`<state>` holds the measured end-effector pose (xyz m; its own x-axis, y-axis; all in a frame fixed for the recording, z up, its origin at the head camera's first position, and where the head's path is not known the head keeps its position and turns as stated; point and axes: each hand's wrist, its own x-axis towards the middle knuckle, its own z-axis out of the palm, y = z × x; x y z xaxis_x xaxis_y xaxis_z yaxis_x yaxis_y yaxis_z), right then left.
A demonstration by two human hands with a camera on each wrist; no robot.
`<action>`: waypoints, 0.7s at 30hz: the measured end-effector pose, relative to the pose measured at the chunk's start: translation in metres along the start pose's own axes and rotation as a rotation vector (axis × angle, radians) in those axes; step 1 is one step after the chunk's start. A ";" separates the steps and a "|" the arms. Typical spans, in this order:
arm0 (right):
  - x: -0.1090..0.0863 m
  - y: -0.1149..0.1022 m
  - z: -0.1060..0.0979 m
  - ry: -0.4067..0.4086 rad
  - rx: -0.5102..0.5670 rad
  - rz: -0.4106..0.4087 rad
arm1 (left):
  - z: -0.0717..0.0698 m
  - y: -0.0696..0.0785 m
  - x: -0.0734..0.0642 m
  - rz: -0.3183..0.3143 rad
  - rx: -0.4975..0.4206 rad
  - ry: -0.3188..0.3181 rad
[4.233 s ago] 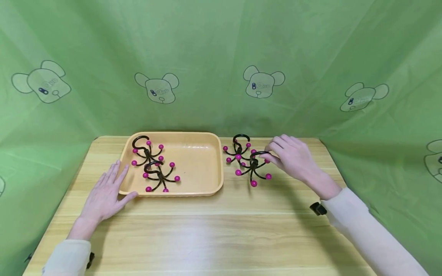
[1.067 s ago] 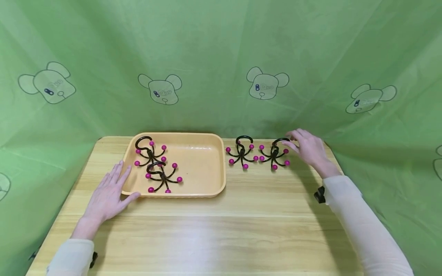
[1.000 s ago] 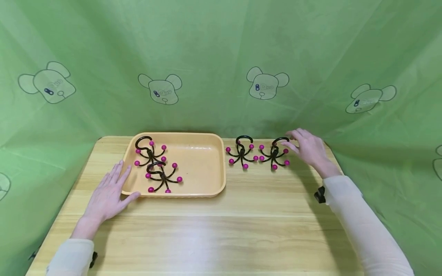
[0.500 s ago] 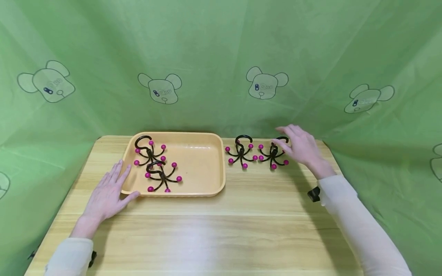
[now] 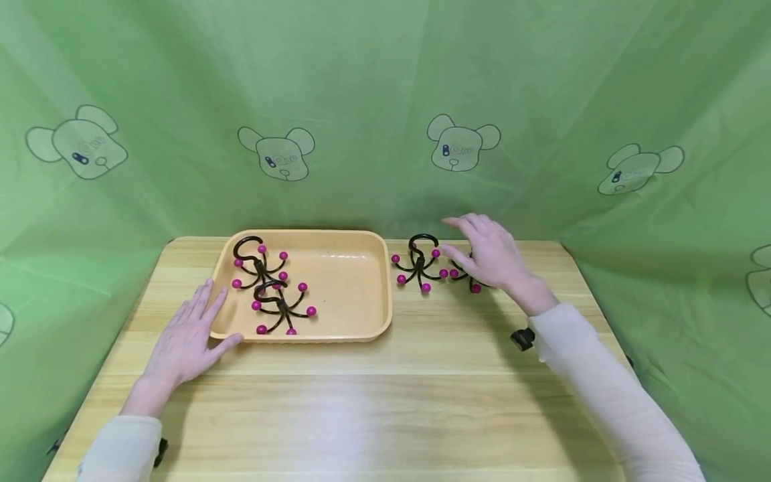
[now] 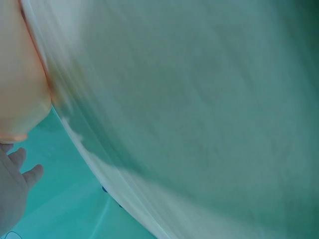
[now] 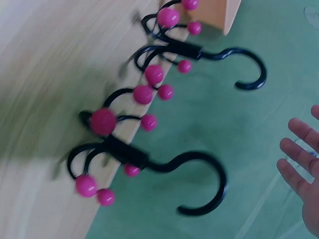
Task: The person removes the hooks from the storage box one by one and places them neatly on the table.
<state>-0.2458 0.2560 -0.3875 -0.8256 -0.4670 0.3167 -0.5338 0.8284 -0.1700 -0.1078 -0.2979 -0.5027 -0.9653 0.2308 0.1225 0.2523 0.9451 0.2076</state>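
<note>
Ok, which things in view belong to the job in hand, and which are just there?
In the job, it seems:
Tray
Inside it, rear hook and front hook
On its right, middle hook and far-right hook
Left hand, at its left edge
Right hand, holding nothing

Just there:
Wooden table
Green cloth behind

Behind the tray (image 5: pixel 343 294), the printed heads (image 5: pixel 282 167) on the cloth (image 5: pixel 370 73) bear small faint lettering (image 5: pixel 286 159) that resembles "Qoo" but is too blurred to read for certain.
</note>
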 end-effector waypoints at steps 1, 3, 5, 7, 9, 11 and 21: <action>0.002 -0.004 0.000 0.004 0.003 -0.007 | 0.000 0.000 0.000 -0.001 0.000 0.000; 0.005 -0.013 -0.001 0.009 0.007 -0.023 | 0.000 0.000 0.000 -0.002 0.002 -0.001; 0.007 -0.022 -0.001 0.011 0.010 -0.042 | 0.000 0.001 0.001 0.000 0.002 -0.002; 0.010 -0.031 -0.001 0.010 0.010 -0.068 | 0.001 0.001 0.001 0.000 0.002 -0.003; 0.012 -0.040 0.001 0.008 0.012 -0.092 | 0.001 0.001 0.001 -0.001 -0.001 -0.004; 0.014 -0.049 0.004 0.003 0.013 -0.113 | 0.002 0.001 0.001 -0.002 -0.003 -0.001; 0.026 -0.086 0.025 0.027 0.013 -0.210 | -0.001 0.000 0.000 -0.001 -0.003 -0.005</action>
<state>-0.2260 0.1647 -0.3876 -0.6909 -0.6202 0.3715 -0.6959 0.7097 -0.1094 -0.1081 -0.2983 -0.5020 -0.9658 0.2311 0.1176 0.2516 0.9447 0.2104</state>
